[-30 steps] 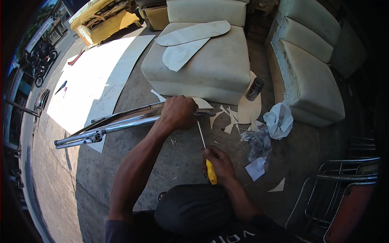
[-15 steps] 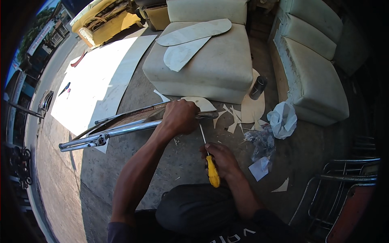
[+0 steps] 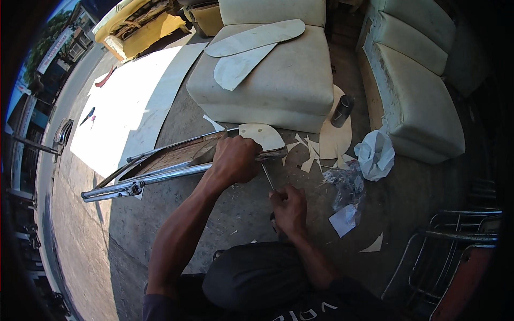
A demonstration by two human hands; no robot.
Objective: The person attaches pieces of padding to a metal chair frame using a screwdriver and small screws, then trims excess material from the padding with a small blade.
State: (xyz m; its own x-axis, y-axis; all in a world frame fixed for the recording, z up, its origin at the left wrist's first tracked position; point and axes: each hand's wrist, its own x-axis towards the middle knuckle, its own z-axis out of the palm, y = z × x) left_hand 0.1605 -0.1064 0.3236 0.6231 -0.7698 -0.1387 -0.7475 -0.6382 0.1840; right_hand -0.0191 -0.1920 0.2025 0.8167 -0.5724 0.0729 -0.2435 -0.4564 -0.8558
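Observation:
My left hand is closed around the near end of a folding chair frame. The frame has chrome tubes and a worn brown wooden panel, and it lies tilted off to the left. Just below that end, my right hand is wrapped round the handle of a screwdriver. Its thin metal shaft points up to the underside of the frame by my left hand; the tip's exact contact is hidden. My fingers now cover the handle.
Ahead stands a pale padded seat with two cut board pieces on it. Another seat is at the right. Board scraps, a dark can and a plastic bag lie near. A metal chair stands lower right.
My right hand has turned and closed over the screwdriver's yellow handle, which showed before. The left hand and the frame have shifted only slightly.

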